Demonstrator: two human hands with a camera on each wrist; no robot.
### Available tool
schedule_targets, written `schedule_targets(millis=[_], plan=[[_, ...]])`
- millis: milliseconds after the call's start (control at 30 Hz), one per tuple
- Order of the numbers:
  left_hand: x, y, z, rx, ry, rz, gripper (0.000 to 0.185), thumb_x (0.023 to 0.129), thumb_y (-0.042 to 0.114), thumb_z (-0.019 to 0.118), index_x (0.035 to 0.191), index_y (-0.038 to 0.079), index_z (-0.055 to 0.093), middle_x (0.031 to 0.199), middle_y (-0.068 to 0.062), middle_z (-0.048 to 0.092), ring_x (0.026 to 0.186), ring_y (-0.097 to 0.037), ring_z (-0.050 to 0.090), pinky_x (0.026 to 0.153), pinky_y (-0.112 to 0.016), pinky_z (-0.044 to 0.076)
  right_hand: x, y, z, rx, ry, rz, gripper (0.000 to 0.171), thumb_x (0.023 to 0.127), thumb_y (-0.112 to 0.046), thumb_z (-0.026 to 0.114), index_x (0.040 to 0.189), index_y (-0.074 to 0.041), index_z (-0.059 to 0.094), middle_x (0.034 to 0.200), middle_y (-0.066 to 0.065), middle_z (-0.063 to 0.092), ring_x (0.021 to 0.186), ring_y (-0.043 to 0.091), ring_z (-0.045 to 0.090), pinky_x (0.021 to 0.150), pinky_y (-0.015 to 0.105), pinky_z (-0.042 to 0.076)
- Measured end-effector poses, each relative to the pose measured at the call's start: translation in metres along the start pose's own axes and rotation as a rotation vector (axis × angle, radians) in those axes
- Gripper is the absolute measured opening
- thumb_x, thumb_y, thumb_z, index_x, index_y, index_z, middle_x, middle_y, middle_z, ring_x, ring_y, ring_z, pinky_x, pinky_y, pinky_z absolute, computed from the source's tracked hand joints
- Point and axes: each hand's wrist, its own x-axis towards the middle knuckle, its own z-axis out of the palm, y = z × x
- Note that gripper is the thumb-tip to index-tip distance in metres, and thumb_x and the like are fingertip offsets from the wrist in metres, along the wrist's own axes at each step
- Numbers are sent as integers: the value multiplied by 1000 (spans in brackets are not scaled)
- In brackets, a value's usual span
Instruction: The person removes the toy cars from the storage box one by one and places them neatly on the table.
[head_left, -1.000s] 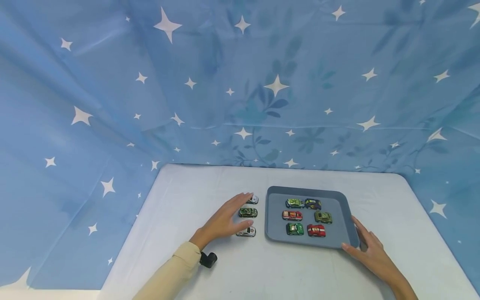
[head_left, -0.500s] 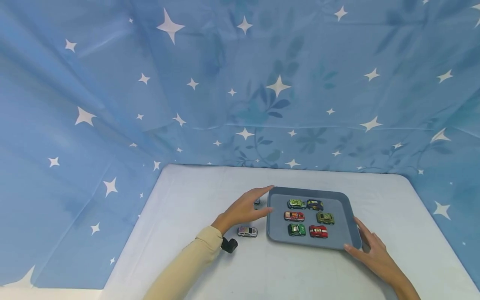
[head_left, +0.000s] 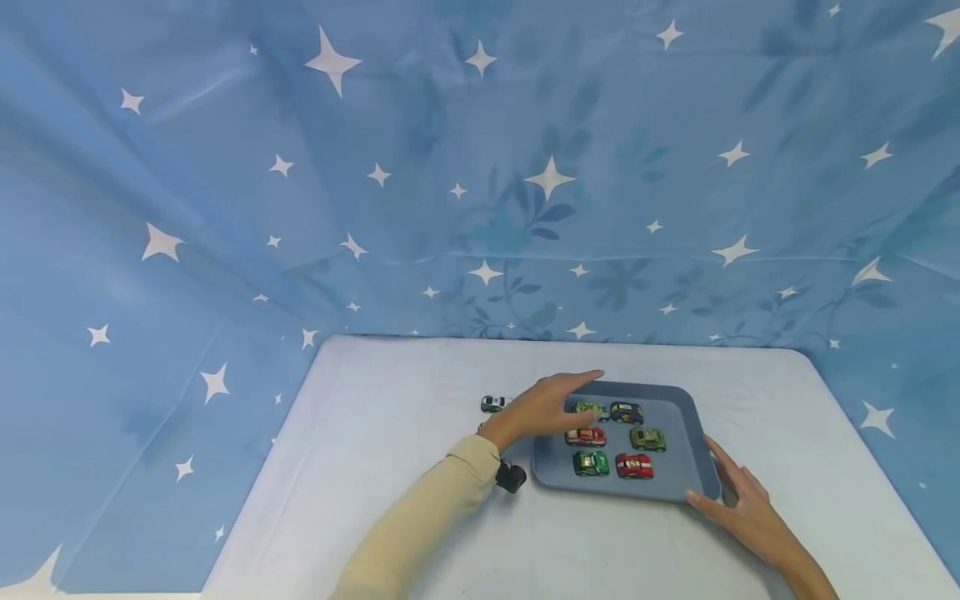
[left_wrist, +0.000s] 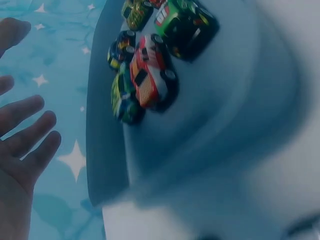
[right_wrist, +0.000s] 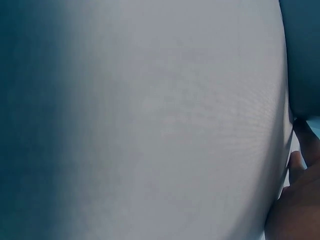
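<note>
My left hand (head_left: 542,407) reaches over the left side of a grey-blue tray (head_left: 675,487), holding nothing. Its fingers spread apart in the left wrist view, beside the tray's wall. Below it in the head view are a lime green toy car (head_left: 591,410), partly covered by the thumb, and a red-orange toy car (head_left: 587,437). At the tray's near right corner, my right hand (head_left: 742,504) touches the rim, thumb on the front edge and fingers along the right side. Also in the tray are a dark blue car (head_left: 627,412), an olive car (head_left: 648,439), a green car (head_left: 591,463) and a red car (head_left: 634,466).
A white toy car (head_left: 495,404) stands on the white table (head_left: 397,392) left of the tray. Other cars there are mostly hidden by the left wrist and sleeve. A black camera (head_left: 512,477) sits on the left wrist. A blue starred cloth (head_left: 420,208) hangs behind the table.
My left hand has moved right, from over the row of cars on the table to over the tray's left side. The right hand stays at the tray's corner.
</note>
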Motion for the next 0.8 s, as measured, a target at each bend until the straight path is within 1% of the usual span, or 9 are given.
schedule_targets(millis=[167,300,400,567,667,800], plan=[[20,4,7,7,-37,26,71,110,43,60,171,22,32,167,-4,44,149,-16,45,120,-31,38,0,0,1,5,-1,-3,101,103,-40,70,173,-8,5,161,47,23,142,68,31,118,79,-5],[35,6,16,12,-62,42,67,111,41,60,169,19,36,165,-5,47,147,-16,48,120,-28,37,0,1,1,1,0,3,101,103,-41,70,173,-7,5,162,46,21,143,68,31,119,78,-6],[45,7,25,21,-78,44,65,111,41,60,167,17,40,161,-4,52,143,-14,52,118,-25,39,0,-1,0,1,-1,8,101,102,-41,70,173,-7,6,162,46,20,143,68,30,119,77,-7],[51,9,35,44,-89,10,64,111,43,59,167,19,41,161,1,52,143,-9,51,117,-24,39,2,-4,-1,21,-6,2,100,103,-39,70,173,-8,6,164,45,19,143,68,30,117,80,-6],[54,11,38,60,-100,-12,63,110,44,59,167,22,42,161,5,52,143,-8,51,116,-24,40,2,-4,0,8,-5,15,100,102,-41,71,173,-8,7,164,44,20,143,67,30,116,82,-2],[61,11,46,121,-129,-31,64,110,47,60,166,24,43,157,8,56,137,-5,55,112,-22,43,-1,-3,1,-10,6,21,100,102,-41,71,172,-6,10,162,44,23,143,67,32,117,81,1]])
